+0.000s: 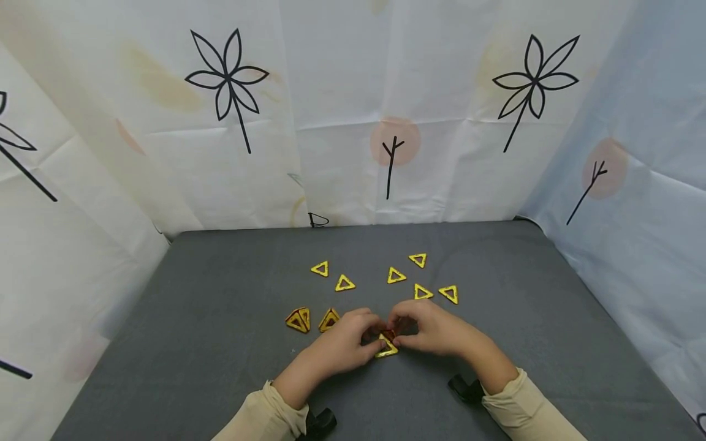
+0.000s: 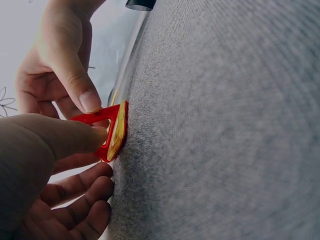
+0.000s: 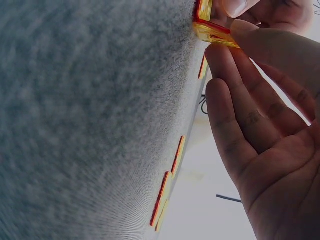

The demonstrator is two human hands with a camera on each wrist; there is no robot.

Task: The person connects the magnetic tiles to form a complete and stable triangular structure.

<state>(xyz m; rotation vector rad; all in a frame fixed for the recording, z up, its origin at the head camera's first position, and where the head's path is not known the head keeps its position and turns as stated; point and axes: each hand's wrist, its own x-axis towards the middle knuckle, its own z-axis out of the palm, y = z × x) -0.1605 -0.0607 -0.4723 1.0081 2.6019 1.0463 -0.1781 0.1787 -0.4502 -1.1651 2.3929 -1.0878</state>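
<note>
My left hand (image 1: pixel 347 343) and right hand (image 1: pixel 436 327) meet just above the table, in front of the other pieces. Between them is a small group of red and yellow open-centred triangular tiles (image 1: pixel 388 353), joined at an angle. In the left wrist view, the left thumb lies over the red tile (image 2: pixel 90 118), and a yellow tile (image 2: pixel 118 132) slopes down beside it. The right wrist view shows the right thumb and forefinger pinching a yellow tile edge (image 3: pixel 215 36); its other fingers are extended. Fingers partly hide how the tiles join.
Two yellow-and-red tile pyramids stand left of the hands: one pyramid (image 1: pixel 298 323) farther left, another pyramid (image 1: pixel 322 324) partly behind the left hand. Several loose yellow triangles lie behind, including one triangle (image 1: pixel 350 286) and another triangle (image 1: pixel 454 294). Patterned cloth (image 1: pixel 342 153) borders the grey table (image 1: pixel 220 275).
</note>
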